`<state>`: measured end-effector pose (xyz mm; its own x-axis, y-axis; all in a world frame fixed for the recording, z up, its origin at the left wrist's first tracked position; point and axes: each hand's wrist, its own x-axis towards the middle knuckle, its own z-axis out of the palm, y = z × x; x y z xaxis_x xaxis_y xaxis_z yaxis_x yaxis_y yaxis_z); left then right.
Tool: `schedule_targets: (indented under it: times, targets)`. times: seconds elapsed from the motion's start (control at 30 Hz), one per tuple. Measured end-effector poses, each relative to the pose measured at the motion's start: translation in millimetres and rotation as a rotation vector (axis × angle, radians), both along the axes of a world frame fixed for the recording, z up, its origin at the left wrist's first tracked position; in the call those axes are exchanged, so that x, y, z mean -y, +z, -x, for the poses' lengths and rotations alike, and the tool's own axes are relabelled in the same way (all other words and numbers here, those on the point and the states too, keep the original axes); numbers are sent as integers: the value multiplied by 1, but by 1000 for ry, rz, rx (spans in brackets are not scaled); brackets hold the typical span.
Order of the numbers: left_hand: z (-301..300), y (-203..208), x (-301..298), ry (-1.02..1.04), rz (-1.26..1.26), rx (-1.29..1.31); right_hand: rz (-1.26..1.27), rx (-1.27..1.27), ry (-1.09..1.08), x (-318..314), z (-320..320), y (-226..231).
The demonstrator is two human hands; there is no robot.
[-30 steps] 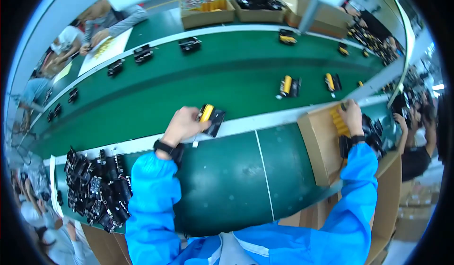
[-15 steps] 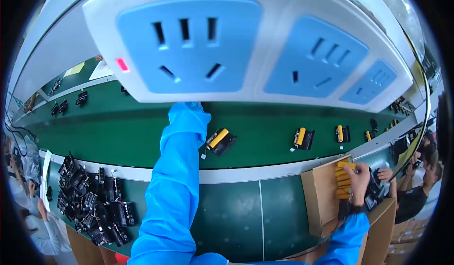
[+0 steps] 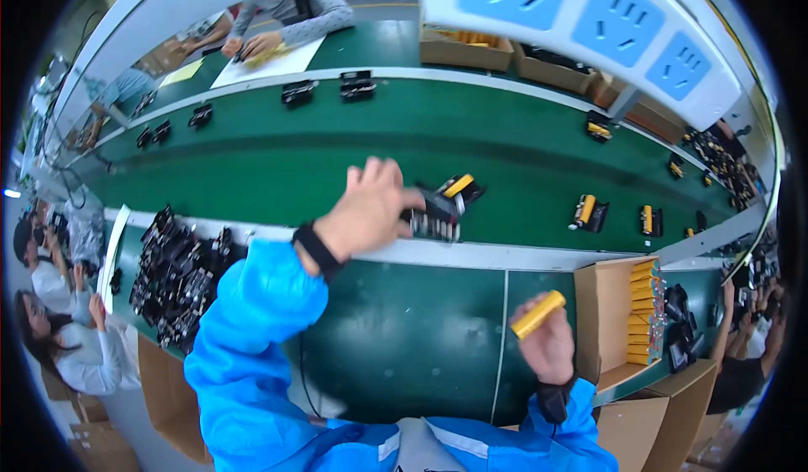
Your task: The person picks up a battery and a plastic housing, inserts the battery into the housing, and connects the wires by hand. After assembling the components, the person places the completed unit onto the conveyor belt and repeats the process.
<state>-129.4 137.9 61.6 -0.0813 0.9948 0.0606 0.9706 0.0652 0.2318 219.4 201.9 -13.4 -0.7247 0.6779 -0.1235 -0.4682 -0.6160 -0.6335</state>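
You had a yellow cylinder (image 3: 537, 315) above the table (image 3: 404, 346), gripped in your curled right hand (image 3: 547, 344), while at ten o'clock from it your left hand (image 3: 362, 213), fingers spread, was at a black module (image 3: 435, 227), its hold unclear, and at three stood a carton (image 3: 601, 325).

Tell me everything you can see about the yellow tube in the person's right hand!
The yellow tube is a short cylinder with a smooth, slightly shiny skin that looks like plastic wrap. It is held slanted in the right hand, its right end higher in the picture, over the green worktop and left of the cardboard box. What is inside can't be seen.
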Motion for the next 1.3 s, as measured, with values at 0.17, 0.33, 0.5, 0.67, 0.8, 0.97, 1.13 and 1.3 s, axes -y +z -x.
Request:
schedule_targets:
  times: [0.17, 0.33, 0.5, 0.67, 0.8, 0.97, 1.13, 1.3]
  targets:
    - [-25, -32, 102, -229, 145, 11, 161, 119, 214, 27, 57, -11]
    - [-41, -51, 138, -167, -6, 29, -71, 411, 503, 37, 85, 9]
    - [-107, -73, 161, 441, -59, 147, -217, 438, 513, 41, 84, -14]
    - [-137, -98, 163, 644, -99, 307, -390, 490, 568, 60, 99, -8]
    - [-136, -100, 164, 648, -133, 365, -489, 598, 589, 73, 107, -7]
    - [-133, -107, 164, 622, -172, 392, -500, 626, 541, 82, 116, -8]
    - [-127, -110, 167, 575, -204, 456, -969, 688, 391, 90, 127, -22]
    - [-124, -112, 167, 557, -222, 484, -1497, 637, 187, 92, 134, -25]
